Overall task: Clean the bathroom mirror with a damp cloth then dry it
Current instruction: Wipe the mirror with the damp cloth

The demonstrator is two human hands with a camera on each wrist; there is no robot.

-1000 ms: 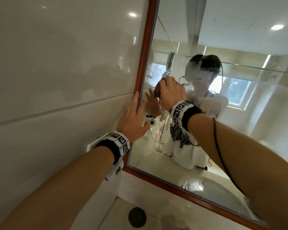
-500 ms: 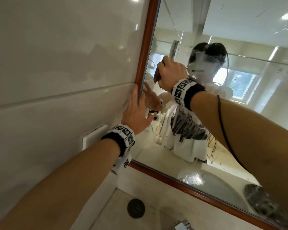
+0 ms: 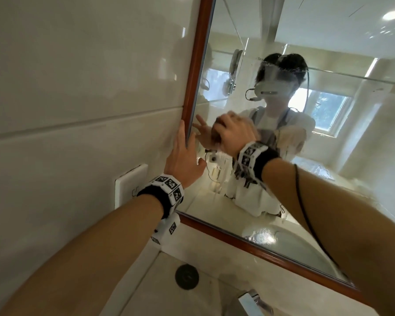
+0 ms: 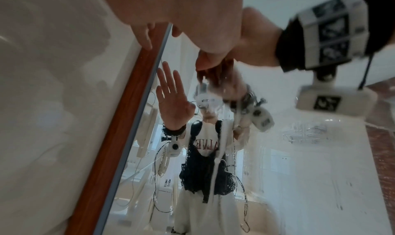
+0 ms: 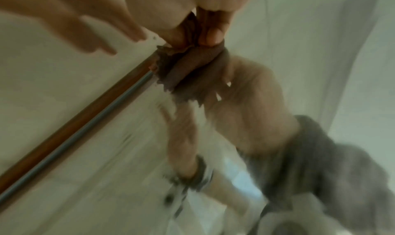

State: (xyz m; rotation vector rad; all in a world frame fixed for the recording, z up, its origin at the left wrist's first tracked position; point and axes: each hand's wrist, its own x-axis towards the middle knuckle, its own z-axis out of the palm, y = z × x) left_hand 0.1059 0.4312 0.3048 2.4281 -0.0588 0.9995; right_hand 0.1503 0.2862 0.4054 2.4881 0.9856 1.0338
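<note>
- Brown cloth [image 5: 181, 73], bunched into a wad, sat in your right hand [image 3: 234, 133]; the fingers [image 5: 210, 29] were curled round it in a tight grip, and it was pressed against the glass of the bathroom mirror [image 3: 306, 144] near the left edge.
- Your right wrist view was blurred, so only the frayed edge of the cloth and its reflection could be made out there.
- Your left hand [image 3: 184, 159] lay flat with straight fingers on the mirror's reddish wooden frame [image 3: 197, 62], fingertips [image 4: 145, 39] reaching across the frame to the tiled wall [image 3: 78, 87]; that grip was fully open and held nothing.
- Both hands were close together, the right one just beside and slightly above the left, not touching it.
- Wet streaks and droplets showed on the glass around the reflected person and lower right of it.
- A white wall socket plate [image 3: 130, 185] sat on the tiles just left of your left wrist.
- Below the mirror, you had the pale bench [image 3: 214, 258] with a round dark drain cover [image 3: 187, 276] and a chrome tap [image 3: 253, 303] at the bottom edge.
</note>
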